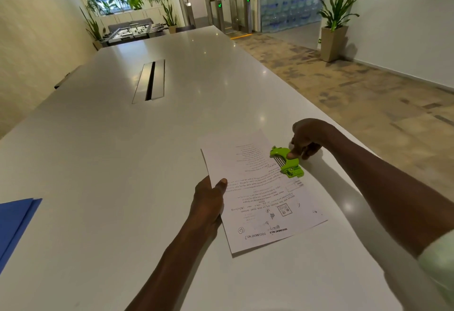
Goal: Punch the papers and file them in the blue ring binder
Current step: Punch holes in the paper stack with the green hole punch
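Note:
A printed sheet of paper [255, 195] lies on the white table [122, 151], text upside down to me. My left hand [208, 200] grips its left edge, thumb on top. A bright green hole punch [286, 160] sits over the paper's right edge. My right hand [305, 138] holds the punch, thumb pressed on its lever. The blue ring binder [14, 224] lies at the left border of the view, only partly visible.
A metal cable slot [149, 81] is set in the table's middle. The table's right edge runs just beyond my right arm, with patterned carpet [356, 94] below. Potted plants and turnstile gates stand far off.

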Demonstrator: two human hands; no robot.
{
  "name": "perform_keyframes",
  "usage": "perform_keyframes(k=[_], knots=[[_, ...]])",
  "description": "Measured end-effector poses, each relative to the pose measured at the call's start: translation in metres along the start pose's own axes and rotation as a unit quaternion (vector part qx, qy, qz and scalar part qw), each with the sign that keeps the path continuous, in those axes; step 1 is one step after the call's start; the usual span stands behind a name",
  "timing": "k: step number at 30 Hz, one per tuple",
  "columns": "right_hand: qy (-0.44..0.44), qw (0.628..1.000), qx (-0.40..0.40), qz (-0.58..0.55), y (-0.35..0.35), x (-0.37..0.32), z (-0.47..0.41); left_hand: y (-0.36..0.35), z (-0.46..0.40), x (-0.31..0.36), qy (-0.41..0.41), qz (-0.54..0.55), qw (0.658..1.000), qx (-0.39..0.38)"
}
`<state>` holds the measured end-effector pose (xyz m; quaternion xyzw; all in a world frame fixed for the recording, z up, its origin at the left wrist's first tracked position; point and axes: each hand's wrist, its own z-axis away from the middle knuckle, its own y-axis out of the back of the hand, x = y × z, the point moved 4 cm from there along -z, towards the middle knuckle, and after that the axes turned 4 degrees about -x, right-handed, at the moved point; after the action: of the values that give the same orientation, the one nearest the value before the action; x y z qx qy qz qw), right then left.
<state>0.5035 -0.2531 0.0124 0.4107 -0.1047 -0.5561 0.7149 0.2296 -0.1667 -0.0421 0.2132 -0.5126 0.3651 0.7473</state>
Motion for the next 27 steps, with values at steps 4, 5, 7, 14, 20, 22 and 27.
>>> perform_keyframes(k=[4, 5, 7, 14, 20, 22, 27], knots=[[0.006, 0.999, 0.029, 0.024, -0.004, -0.001, -0.008, 0.001, -0.002, -0.003, 0.002, 0.005, 1.0, -0.005], [0.027, 0.999, 0.033, 0.01, -0.003, -0.001, -0.009, 0.002, -0.002, -0.004, 0.001, -0.001, 1.0, -0.002], [0.039, 0.998, 0.035, -0.027, -0.002, 0.005, -0.006, 0.002, -0.002, -0.003, -0.006, -0.003, 1.0, -0.001], [-0.023, 0.999, -0.025, -0.026, -0.013, 0.018, -0.018, 0.003, -0.006, -0.004, 0.005, -0.014, 1.0, -0.003], [0.021, 0.998, -0.005, -0.062, -0.009, 0.013, 0.003, 0.003, -0.003, -0.005, 0.001, -0.015, 1.0, -0.002], [0.042, 0.998, -0.003, -0.057, -0.006, 0.013, 0.012, 0.004, -0.003, -0.004, 0.004, -0.018, 1.0, -0.008], [0.064, 0.997, -0.005, -0.054, 0.001, 0.013, 0.031, 0.005, -0.001, -0.002, 0.004, -0.03, 0.999, -0.014]])
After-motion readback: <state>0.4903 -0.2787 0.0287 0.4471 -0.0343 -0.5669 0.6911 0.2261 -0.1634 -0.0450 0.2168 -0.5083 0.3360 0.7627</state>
